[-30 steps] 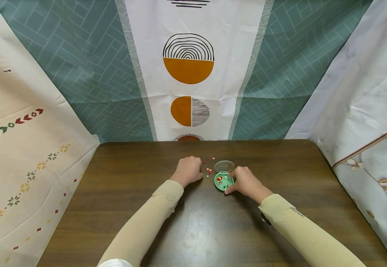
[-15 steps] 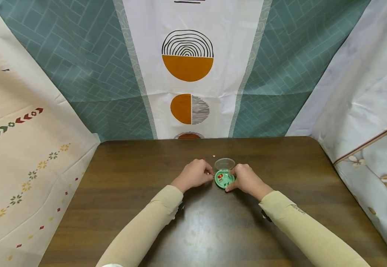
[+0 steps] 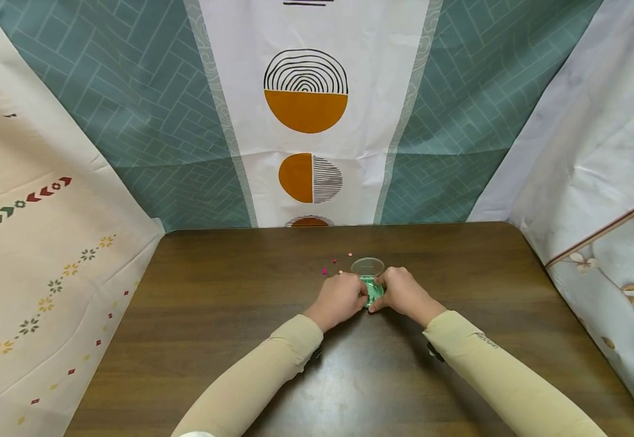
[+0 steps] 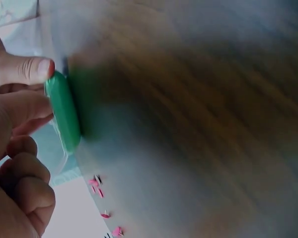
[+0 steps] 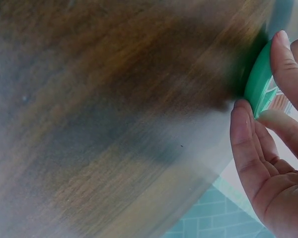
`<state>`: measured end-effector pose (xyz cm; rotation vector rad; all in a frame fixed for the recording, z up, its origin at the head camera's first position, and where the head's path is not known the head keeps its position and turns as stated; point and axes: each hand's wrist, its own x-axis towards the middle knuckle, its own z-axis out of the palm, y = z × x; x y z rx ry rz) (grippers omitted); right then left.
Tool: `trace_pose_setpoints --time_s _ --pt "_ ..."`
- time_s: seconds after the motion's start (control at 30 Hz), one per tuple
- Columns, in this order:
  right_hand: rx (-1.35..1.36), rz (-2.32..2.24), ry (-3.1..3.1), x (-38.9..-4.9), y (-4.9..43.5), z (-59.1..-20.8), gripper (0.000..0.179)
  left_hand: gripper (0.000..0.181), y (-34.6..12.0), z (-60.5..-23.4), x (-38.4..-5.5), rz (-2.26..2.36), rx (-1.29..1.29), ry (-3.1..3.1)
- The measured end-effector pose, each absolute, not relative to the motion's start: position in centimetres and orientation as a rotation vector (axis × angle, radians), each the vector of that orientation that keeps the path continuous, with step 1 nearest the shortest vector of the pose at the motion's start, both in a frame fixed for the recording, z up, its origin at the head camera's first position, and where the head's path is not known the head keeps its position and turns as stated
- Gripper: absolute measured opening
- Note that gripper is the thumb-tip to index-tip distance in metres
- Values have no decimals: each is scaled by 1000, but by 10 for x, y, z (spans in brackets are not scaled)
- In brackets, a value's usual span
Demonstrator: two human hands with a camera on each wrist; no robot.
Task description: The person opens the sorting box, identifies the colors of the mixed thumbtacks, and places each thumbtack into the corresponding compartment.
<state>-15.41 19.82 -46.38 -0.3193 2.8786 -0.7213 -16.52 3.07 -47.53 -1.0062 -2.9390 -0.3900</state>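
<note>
A small round green case point(image 3: 374, 294) stands on the table, its clear lid point(image 3: 368, 266) raised at the back. My right hand point(image 3: 404, 294) grips the case's right side, with thumb and fingers on its green edge in the right wrist view. My left hand point(image 3: 340, 298) is over the case's left part, its fingertips bent down into it. Those fingertips are hidden, and I cannot tell whether they hold or have released anything. Small pink thumbtacks point(image 4: 96, 184) lie beside the case in the left wrist view. Another pink thumbtack point(image 3: 325, 271) shows behind my left hand.
The brown wooden table point(image 3: 229, 285) runs back to a hanging patterned cloth point(image 3: 306, 176). More cloth hangs at the left and right sides. A small orange tack point(image 3: 350, 254) lies behind the case, near its lid.
My left hand has moved right, from the loose tacks to over the green case, hiding the red pieces seen inside before. My right hand has stayed on the case.
</note>
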Motion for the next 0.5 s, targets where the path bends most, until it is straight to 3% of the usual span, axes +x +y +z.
trace_pose_setpoints --time_s 0.27,0.5 --pt "-322 -711 2896 -155 200 -466 47 19 42 -474 -164 -245 -1014 -2922" --pt "-369 -749 2883 -155 202 -465 30 13 53 -464 -168 -18 -1036 -2935"
